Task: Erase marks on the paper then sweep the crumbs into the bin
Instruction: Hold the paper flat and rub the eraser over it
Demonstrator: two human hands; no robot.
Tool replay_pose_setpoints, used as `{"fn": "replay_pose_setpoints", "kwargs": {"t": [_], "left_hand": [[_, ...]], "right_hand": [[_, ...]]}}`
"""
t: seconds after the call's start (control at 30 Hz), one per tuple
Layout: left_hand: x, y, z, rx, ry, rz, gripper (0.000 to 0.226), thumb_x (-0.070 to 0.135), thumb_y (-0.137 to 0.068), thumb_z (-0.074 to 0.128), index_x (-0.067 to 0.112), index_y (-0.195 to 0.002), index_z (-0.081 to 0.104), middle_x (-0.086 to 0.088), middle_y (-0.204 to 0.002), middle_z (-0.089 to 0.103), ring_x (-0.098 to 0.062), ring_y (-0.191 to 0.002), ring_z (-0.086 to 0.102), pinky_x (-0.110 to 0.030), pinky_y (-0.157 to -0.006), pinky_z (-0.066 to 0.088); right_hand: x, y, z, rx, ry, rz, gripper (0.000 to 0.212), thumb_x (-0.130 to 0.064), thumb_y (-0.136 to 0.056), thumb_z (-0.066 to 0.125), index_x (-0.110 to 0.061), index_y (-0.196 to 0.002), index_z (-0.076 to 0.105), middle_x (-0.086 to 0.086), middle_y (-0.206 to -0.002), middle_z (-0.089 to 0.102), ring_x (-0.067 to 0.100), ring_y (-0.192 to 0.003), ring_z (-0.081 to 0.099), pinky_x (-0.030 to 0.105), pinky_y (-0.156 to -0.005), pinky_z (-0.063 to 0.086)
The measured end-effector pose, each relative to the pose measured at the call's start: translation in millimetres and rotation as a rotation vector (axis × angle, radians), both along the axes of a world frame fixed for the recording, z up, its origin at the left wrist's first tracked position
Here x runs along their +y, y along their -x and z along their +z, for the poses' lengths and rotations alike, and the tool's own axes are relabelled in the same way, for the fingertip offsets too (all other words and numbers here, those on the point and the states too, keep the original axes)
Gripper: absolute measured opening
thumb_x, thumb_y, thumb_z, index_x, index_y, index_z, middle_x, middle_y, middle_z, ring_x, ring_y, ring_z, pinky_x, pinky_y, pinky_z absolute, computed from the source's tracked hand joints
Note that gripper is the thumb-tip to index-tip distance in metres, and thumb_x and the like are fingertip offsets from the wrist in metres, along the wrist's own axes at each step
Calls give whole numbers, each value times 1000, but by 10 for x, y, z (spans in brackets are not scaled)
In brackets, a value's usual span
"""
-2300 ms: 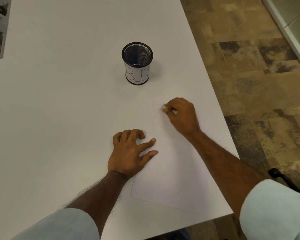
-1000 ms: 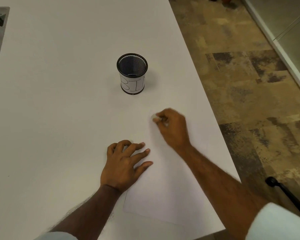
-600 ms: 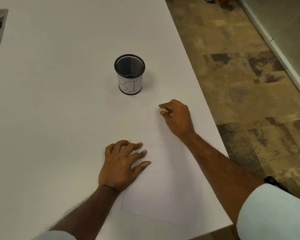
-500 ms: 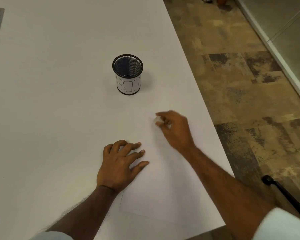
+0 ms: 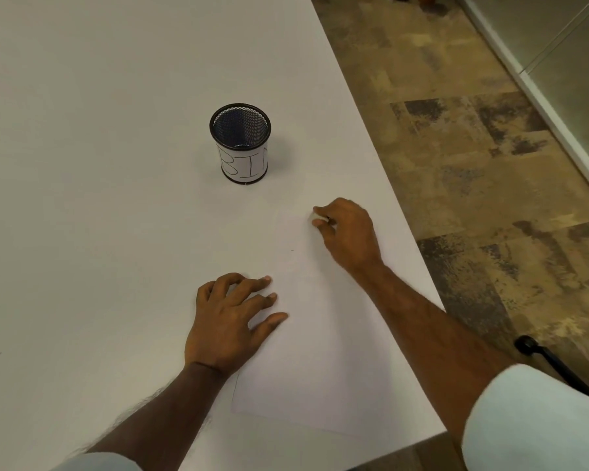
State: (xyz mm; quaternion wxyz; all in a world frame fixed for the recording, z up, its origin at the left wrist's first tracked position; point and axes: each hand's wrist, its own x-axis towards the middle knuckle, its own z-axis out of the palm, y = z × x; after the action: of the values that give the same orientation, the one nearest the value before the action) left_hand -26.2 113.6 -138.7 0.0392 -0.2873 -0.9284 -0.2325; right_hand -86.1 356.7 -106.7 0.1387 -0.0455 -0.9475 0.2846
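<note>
White sheet of paper (image 5: 313,351) pinned flat by the spread left hand (image 5: 230,328), small white eraser (image 5: 317,217) pinched in the right hand (image 5: 347,232) at its far end (nearly blank), black mesh bin (image 5: 242,144) beyond

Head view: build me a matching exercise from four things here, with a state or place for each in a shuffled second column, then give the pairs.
Column one:
1. mesh bin
2. eraser
3. left hand
4. sheet of paper

Column two:
A. pinched in the right hand at the sheet's far end
B. lying flat near the table edge
C. standing upright beyond the sheet
D. spread on the sheet's left edge, pressing down

Pairs: 1-C, 2-A, 3-D, 4-B
</note>
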Motion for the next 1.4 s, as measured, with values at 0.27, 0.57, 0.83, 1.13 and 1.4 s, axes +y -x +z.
{"fn": "replay_pose_setpoints", "kwargs": {"t": [0.27, 0.57, 0.83, 1.13, 1.4], "left_hand": [[-10, 9, -17, -21, 29, -2, 42, 61, -86, 53, 28, -98, 77, 8, -120, 70, -25, -113, 55, -42, -91, 36], [0, 4, -13, -5, -2, 7, 41, 61, -86, 53, 29, -96, 77, 11, -120, 69, -20, -113, 51, -38, -91, 33], [-5, 9, -25, -21, 27, 2, 41, 62, -85, 55, 29, -97, 77, 8, -119, 70, -24, -113, 55, -42, -91, 37], [5, -1, -11, -14, -18, 1, 38, 60, -84, 58, 29, -95, 77, 11, -121, 69, -20, -113, 52, -39, -90, 34], [-20, -4, -24, -17, 3, 5, 41, 61, -84, 56, 29, -96, 77, 9, -121, 69, -22, -113, 53, -42, -90, 37]], "right_hand": [[-520, -762, -69, -45, 19, 312, 17, -7, -86, 66, -5, -102, 72, 6, -87, 68, 22, -81, 61, 29, -79, 47], [-44, 136, -37, 1, 33, 3, 17, -5, -82, 72, -2, -99, 72, 13, -91, 71, 28, -84, 67, 44, -79, 56], [-572, -757, -67, -20, 11, 305, 16, -8, -86, 66, -5, -101, 72, 7, -84, 68, 23, -79, 61, 33, -77, 50], [15, 107, 19, -13, 40, 24, 16, -4, -82, 73, -2, -98, 73, 13, -90, 71, 27, -83, 66, 44, -78, 56], [-450, -1006, 9, -47, 36, 313, 15, -11, -88, 66, -5, -100, 73, 6, -87, 69, 21, -81, 60, 28, -83, 45]]}}
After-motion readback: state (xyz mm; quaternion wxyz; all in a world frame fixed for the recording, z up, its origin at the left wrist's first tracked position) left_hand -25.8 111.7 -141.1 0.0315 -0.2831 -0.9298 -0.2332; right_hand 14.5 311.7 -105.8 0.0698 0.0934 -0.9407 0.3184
